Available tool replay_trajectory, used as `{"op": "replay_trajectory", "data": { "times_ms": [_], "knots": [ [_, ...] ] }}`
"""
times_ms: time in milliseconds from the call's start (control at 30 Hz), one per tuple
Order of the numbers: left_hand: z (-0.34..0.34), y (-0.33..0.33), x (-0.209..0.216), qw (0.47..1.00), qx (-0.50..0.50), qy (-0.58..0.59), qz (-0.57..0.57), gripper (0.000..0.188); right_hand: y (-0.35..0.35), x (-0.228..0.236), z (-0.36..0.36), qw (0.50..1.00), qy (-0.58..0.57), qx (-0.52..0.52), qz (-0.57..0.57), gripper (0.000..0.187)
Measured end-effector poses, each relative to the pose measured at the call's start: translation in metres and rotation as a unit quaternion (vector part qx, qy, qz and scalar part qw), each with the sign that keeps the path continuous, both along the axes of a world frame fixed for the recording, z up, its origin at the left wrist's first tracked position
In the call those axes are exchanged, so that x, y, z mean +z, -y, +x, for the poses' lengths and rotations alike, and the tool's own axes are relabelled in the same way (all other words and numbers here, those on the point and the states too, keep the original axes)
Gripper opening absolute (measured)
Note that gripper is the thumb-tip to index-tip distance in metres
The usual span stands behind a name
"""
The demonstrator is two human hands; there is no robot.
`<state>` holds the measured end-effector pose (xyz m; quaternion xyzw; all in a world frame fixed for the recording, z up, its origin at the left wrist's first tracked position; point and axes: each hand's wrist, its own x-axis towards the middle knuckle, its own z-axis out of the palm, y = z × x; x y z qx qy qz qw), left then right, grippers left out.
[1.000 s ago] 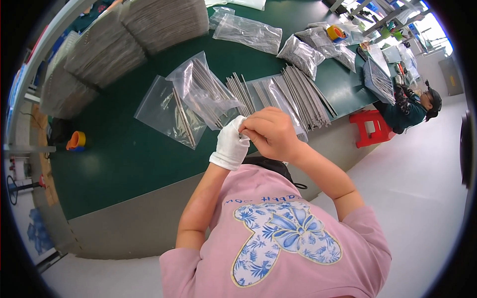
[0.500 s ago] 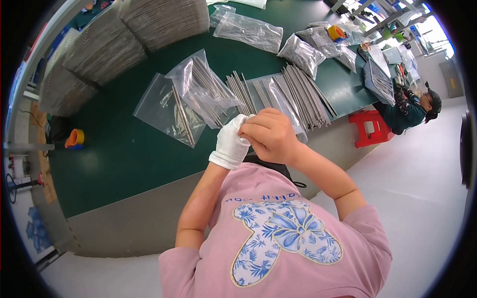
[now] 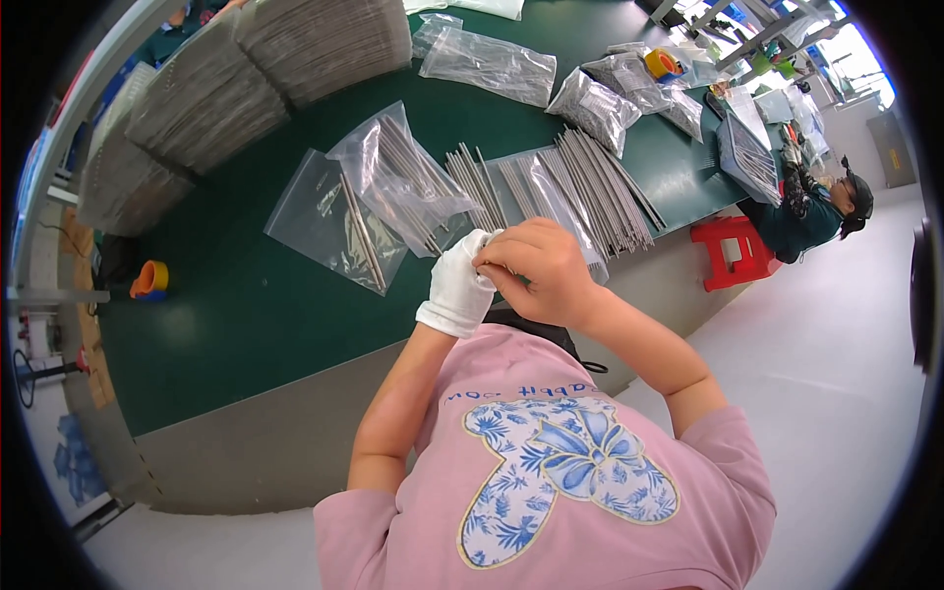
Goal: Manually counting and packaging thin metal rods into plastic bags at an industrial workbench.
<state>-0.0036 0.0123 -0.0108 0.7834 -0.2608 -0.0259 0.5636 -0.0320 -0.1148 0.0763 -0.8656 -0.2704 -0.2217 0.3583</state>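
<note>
My left hand (image 3: pixel 458 291), in a white glove, is held up in front of my chest with its fingers curled together. Against its fingertips presses my bare right hand (image 3: pixel 536 265), thumb and fingers pinched. A tiny dark spot shows between the two hands, but what they hold is too small and hidden to name. Just beyond them on the table lie thin grey metal rods (image 3: pixel 600 197), side by side in a wide row partly over clear plastic. Left of these, a clear plastic bag (image 3: pixel 379 162) contains more rods, and a flat clear bag (image 3: pixel 313 221) has a few rods on it.
Tall stacks of grey sheets (image 3: pixel 329 44) stand at the far left of the green table (image 3: pixel 246 329). Tape rolls (image 3: pixel 149 279), clear bags (image 3: pixel 489 64) and a filled bag (image 3: pixel 594 108) lie around. Rightward, a person (image 3: pixel 811 221) sits by a tray (image 3: pixel 749 162) and red stool (image 3: pixel 733 256).
My hands stay together in nearly the same place, with the right fingers shifting only slightly. At the right, the other person's arm has moved a little.
</note>
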Motion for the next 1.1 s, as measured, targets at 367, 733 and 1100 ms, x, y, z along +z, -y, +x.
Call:
{"op": "replay_trajectory", "data": {
  "times_ms": [367, 733, 1100],
  "knots": [
    [0.0, 0.001, 0.0, 1.0, 0.001, 0.023, 0.008, 0.014, -0.004, -0.005, -0.002, 0.998, 0.056, -0.012, -0.01, 0.011],
    [0.0, 0.002, 0.004, 0.999, -0.008, 0.01, -0.032, 0.011, -0.003, -0.002, -0.001, 0.999, 0.043, 0.013, -0.001, 0.012],
    [-0.001, 0.004, -0.003, 0.999, 0.016, 0.026, -0.03, 0.005, 0.002, 0.03, 0.004, 0.997, 0.063, 0.026, 0.03, 0.018]
  ]
}}
